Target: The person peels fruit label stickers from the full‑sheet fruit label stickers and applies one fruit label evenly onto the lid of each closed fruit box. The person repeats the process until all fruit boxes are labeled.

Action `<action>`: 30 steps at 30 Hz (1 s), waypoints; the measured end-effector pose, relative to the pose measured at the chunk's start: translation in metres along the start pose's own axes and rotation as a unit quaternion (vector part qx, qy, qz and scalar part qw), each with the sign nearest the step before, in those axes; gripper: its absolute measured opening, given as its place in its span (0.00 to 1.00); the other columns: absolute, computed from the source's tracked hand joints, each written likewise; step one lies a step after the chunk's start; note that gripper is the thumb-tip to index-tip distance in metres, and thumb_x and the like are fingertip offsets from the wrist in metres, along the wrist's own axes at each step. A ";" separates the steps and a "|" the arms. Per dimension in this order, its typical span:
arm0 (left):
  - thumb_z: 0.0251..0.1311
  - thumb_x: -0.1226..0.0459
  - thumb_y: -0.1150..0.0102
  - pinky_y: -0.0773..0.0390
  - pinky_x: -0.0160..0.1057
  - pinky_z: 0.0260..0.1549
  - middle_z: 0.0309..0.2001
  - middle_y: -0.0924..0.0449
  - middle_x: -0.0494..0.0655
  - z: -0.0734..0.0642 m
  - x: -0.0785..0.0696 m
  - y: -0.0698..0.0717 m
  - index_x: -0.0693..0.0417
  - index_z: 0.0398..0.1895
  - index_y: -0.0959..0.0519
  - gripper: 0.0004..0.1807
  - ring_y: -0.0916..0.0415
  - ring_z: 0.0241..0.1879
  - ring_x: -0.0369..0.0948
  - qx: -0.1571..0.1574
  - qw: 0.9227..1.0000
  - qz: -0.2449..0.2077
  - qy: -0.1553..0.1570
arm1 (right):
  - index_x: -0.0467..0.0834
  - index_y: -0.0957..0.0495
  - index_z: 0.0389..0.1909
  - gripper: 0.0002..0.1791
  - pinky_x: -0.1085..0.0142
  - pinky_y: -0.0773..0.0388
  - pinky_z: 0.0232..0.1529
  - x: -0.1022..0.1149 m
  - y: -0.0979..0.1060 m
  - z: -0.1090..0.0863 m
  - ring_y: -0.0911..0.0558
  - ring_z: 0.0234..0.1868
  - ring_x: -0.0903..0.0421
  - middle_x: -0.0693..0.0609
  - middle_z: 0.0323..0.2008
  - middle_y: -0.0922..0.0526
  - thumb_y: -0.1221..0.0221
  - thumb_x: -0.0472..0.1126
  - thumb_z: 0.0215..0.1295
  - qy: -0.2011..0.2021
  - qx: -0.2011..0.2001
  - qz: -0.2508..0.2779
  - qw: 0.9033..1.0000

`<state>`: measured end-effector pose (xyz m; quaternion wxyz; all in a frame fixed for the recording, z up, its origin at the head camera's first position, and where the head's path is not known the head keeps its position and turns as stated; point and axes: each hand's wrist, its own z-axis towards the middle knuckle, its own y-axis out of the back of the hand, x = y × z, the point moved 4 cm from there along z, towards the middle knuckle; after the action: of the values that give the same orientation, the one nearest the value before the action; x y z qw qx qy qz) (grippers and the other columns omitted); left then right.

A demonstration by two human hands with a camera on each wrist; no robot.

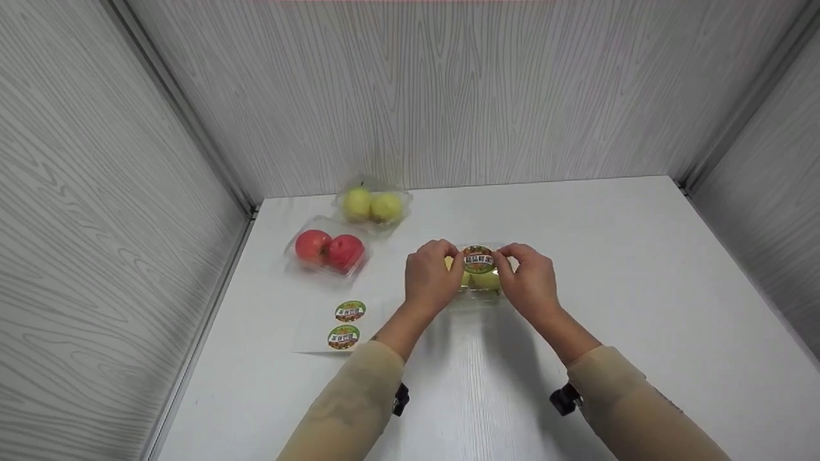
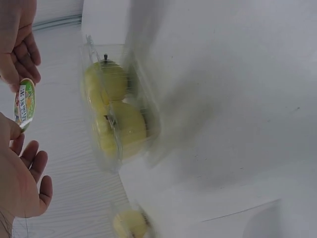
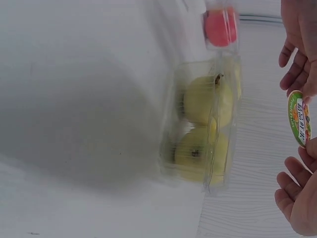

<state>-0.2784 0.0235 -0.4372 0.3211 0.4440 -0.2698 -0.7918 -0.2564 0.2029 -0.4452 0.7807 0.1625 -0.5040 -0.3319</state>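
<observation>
White sheet [image 1: 312, 333], two oval printed stickers [image 1: 344, 337] | left hand [image 1: 432, 275], right hand [image 1: 533, 279]: fingertips pinching green-rimmed oval label [image 1: 478, 259], Chinese characters too blurred | label above clear plastic box [image 1: 479, 298], yellow-green fruit [image 2: 128, 130] inside | clear red-fruit box [image 1: 328, 226] | farthest: clear yellow-fruit box [image 1: 369, 184]

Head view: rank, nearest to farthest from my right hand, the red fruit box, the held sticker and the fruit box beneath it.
1. Held sticker: touching the right hand.
2. Fruit box beneath: slightly left.
3. Red fruit box: well to the left.
</observation>
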 end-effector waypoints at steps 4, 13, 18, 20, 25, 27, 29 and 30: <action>0.69 0.59 0.35 0.19 0.49 0.45 0.37 0.12 0.46 0.004 0.000 -0.003 0.52 0.34 0.14 0.07 0.14 0.41 0.45 -0.002 0.998 0.055 -0.025 | 0.35 0.14 0.40 0.07 0.44 0.17 0.49 0.001 -0.003 0.005 0.11 0.48 0.41 0.40 0.43 0.10 0.34 0.37 0.73 0.043 -0.004 -0.041 0.998; 0.69 0.58 0.35 0.21 0.49 0.45 0.37 0.13 0.45 0.003 0.005 -0.014 0.51 0.33 0.17 0.08 0.16 0.41 0.44 0.020 0.995 0.094 -0.040 | 0.38 0.15 0.38 0.07 0.44 0.18 0.53 -0.011 -0.013 0.008 0.13 0.51 0.42 0.41 0.47 0.12 0.36 0.39 0.74 0.029 0.034 -0.075 0.996; 0.70 0.58 0.36 0.22 0.49 0.46 0.38 0.14 0.45 0.005 0.008 -0.018 0.51 0.33 0.17 0.09 0.17 0.41 0.44 0.029 0.993 0.111 -0.034 | 0.37 0.16 0.38 0.08 0.44 0.19 0.56 -0.012 -0.018 0.012 0.15 0.55 0.40 0.40 0.50 0.13 0.37 0.38 0.75 0.030 0.045 -0.087 0.995; 0.70 0.58 0.36 0.22 0.49 0.46 0.37 0.14 0.45 0.007 0.008 -0.018 0.51 0.33 0.17 0.09 0.17 0.41 0.44 0.027 0.992 0.120 -0.036 | 0.37 0.16 0.39 0.08 0.44 0.20 0.58 -0.012 -0.019 0.014 0.16 0.58 0.39 0.39 0.52 0.14 0.37 0.39 0.75 0.031 0.053 -0.095 0.994; 0.71 0.58 0.38 0.22 0.48 0.46 0.36 0.15 0.44 0.012 0.010 -0.020 0.51 0.33 0.17 0.09 0.17 0.40 0.44 0.040 0.989 0.136 -0.031 | 0.36 0.17 0.41 0.09 0.42 0.23 0.64 -0.012 -0.021 0.020 0.21 0.67 0.38 0.37 0.57 0.15 0.39 0.39 0.77 0.033 0.069 -0.112 0.991; 0.72 0.58 0.38 0.22 0.48 0.46 0.37 0.15 0.45 0.014 0.011 -0.021 0.51 0.34 0.17 0.09 0.18 0.41 0.44 0.047 0.989 0.140 -0.027 | 0.36 0.17 0.41 0.09 0.41 0.24 0.65 -0.012 -0.021 0.022 0.23 0.70 0.38 0.37 0.59 0.16 0.39 0.38 0.77 0.032 0.070 -0.113 0.991; 0.72 0.57 0.38 0.22 0.49 0.46 0.37 0.15 0.45 0.015 0.012 -0.022 0.51 0.34 0.16 0.10 0.18 0.41 0.44 0.050 0.988 0.144 -0.026 | 0.35 0.17 0.41 0.09 0.41 0.24 0.65 -0.012 -0.021 0.023 0.23 0.70 0.37 0.36 0.60 0.16 0.39 0.38 0.77 0.033 0.072 -0.113 0.990; 0.72 0.57 0.38 0.22 0.49 0.46 0.37 0.15 0.45 0.015 0.013 -0.023 0.51 0.35 0.16 0.10 0.18 0.41 0.44 0.050 0.988 0.145 -0.026 | 0.35 0.17 0.40 0.09 0.41 0.24 0.65 -0.012 -0.022 0.023 0.24 0.70 0.37 0.35 0.60 0.17 0.39 0.38 0.77 0.033 0.072 -0.113 0.990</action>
<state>-0.3027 0.0310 -0.4534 0.4029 0.3947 -0.3792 -0.7336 -0.2876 0.1971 -0.4558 0.7405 0.2850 -0.4794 -0.3749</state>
